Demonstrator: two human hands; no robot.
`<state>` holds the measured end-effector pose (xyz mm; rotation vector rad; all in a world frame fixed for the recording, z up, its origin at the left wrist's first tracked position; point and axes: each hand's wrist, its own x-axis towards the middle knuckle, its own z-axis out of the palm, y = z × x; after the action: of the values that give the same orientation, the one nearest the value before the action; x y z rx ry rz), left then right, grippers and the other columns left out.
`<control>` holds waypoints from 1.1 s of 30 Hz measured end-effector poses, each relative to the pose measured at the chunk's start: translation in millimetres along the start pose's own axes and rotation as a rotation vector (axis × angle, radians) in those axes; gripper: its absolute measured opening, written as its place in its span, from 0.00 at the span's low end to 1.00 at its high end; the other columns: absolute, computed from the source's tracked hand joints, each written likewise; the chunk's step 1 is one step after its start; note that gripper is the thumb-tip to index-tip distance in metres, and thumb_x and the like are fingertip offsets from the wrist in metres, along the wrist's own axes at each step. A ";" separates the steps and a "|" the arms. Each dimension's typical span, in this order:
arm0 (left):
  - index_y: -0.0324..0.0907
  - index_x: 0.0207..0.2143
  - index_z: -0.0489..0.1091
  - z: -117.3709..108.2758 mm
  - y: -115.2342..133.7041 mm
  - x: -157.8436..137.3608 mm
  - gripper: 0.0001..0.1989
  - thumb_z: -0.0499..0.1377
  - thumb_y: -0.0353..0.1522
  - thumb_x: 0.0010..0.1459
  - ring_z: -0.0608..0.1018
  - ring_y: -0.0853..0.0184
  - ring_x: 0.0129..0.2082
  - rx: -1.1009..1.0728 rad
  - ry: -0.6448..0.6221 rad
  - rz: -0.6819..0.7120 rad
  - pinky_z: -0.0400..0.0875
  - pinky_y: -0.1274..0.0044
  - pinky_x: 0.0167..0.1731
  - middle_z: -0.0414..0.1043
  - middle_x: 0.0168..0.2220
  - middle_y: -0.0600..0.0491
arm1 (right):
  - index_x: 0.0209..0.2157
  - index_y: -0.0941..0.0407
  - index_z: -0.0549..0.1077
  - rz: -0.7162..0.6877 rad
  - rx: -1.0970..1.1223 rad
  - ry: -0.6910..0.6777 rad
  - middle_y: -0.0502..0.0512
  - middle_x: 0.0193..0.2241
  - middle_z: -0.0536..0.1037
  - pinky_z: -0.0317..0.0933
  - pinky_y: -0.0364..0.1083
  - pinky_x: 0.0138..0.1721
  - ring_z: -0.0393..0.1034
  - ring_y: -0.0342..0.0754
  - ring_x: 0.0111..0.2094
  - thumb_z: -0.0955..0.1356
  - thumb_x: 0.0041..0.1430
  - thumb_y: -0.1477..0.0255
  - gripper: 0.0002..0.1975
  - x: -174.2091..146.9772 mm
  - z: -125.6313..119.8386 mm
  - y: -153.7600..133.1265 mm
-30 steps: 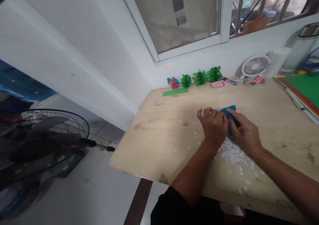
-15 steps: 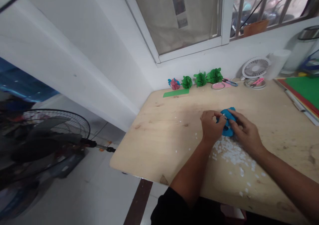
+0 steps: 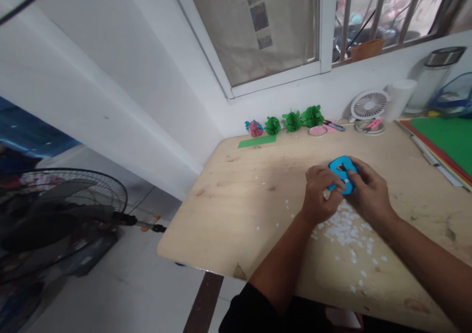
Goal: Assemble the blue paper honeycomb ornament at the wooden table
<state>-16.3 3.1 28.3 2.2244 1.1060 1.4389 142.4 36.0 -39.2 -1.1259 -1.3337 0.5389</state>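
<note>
Right hand (image 3: 371, 189) pinching blue object (image 3: 335, 165), left hand (image 3: 319, 191) curled at its side, grip unclear, white bits (image 3: 342, 229) scattered toward near edge of worktop (image 3: 224, 205).

Seemingly a craft corner of a home: wooden desk (image 3: 221, 200), green paper figures (image 3: 293, 121), coloured sheets (image 3: 444, 139), barred window (image 3: 287, 33).
</note>
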 end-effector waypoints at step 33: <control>0.49 0.34 0.80 36.5 -0.7 -14.6 0.05 0.72 0.30 0.60 0.78 0.58 0.48 0.297 0.087 -0.315 0.66 0.63 0.55 0.83 0.38 0.55 | 0.55 0.50 0.81 0.330 0.191 0.062 0.59 0.55 0.83 0.72 0.61 0.59 0.79 0.60 0.55 0.75 0.58 0.53 0.26 -6.7 7.9 -30.3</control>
<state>11.8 -0.7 1.1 2.0581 1.7095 1.3178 125.1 20.3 -17.3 -1.1994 -1.0230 0.8470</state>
